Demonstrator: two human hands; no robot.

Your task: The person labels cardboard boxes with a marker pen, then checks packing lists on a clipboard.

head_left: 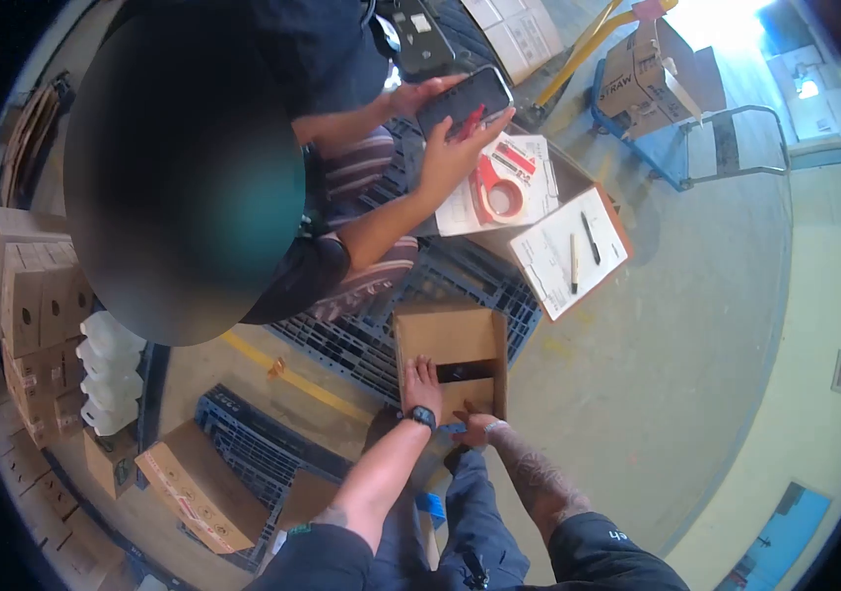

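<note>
A small cardboard box (450,357) is set on the edge of a dark plastic pallet (361,340), directly ahead of both hands. The left hand (421,386) is laid flat on its near top face, fingers spread, nothing clasped. The right hand (476,427) is pressed against the near lower edge; its grasp cannot be told. Beyond, a phone (464,100) is held by another person, beside a tape dispenser (495,187) and a clipboard (572,251).

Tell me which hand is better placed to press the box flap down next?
Probably the left hand: it lies flat on top of the box, beside the dark gap. The right hand only touches the box's near edge, lower down.
</note>
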